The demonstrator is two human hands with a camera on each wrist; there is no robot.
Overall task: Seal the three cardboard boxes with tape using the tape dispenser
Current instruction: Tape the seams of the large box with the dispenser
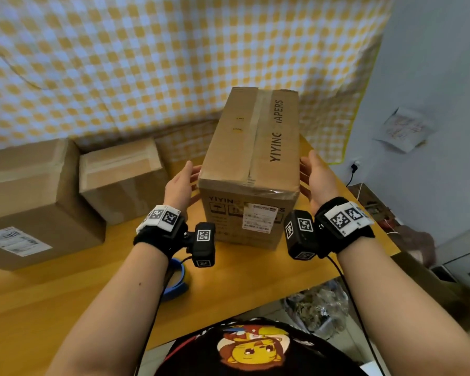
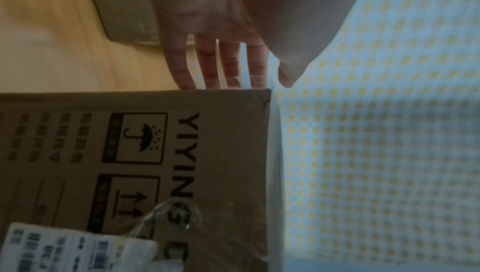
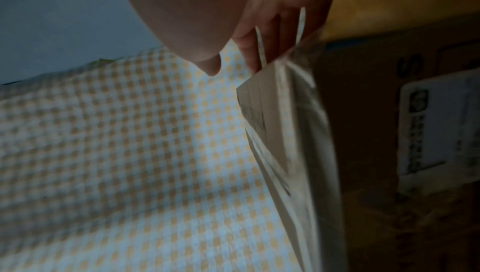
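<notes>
**Both hands flank the tall printed box at the middle of the table**

Your left hand (image 1: pixel 180 183) lies along the left side of the tall box (image 1: pixel 251 164), and your right hand (image 1: pixel 314 180) lies along its right side. In the left wrist view the fingers (image 2: pixel 207 62) are straight and slightly spread, their tips at the box's edge; the thumb stands apart from them. In the right wrist view the right fingers (image 3: pixel 262 35) are also straight and lie close together beside the box's taped corner, with the thumb held away. Whether either palm presses on the cardboard, you cannot tell from these views.

The tall box stands upright on the wooden table (image 1: pixel 65 289), near the middle and toward its far edge. A strip of clear tape runs along the seam of its top and down over the near face, where it wrinkles above a white shipping label (image 1: pixel 258 217). Black lettering runs along the top.

To the left, two more boxes sit side by side on the table: a large box (image 1: pixel 30 196) at the far left with a white label on its near face, and a smaller box (image 1: pixel 122 177) between it and the tall one. Each shows a pale band of tape across its top.

The blue tape dispenser (image 1: pixel 178 280) lies on the table near you, partly hidden under your left wrist.

A yellow-and-white checked cloth (image 1: pixel 160 55) hangs behind the table.
</notes>
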